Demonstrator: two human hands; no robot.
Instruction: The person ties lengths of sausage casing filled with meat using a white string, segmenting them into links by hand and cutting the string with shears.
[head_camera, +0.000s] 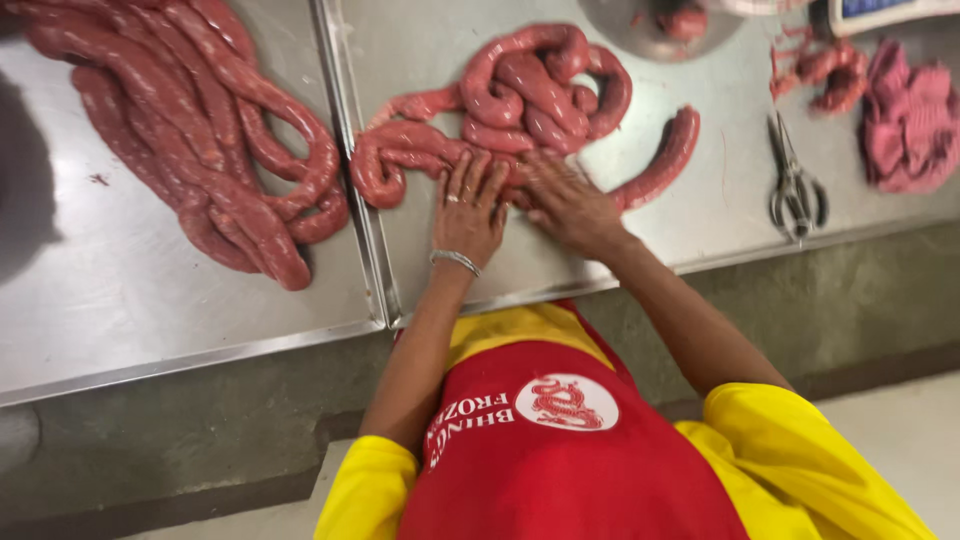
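While both hands press, sausage coil partly hidden

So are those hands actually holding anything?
Neither grips anything: left hand and right hand press flat, fingers spread, on the sausage rope.

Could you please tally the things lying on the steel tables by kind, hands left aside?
Heaps of raw sausage rope: 3, the left heap, the middle coil under the left hand and right hand, the small right heap
Scissors: 1
Pink cloth: 1
Total: 5
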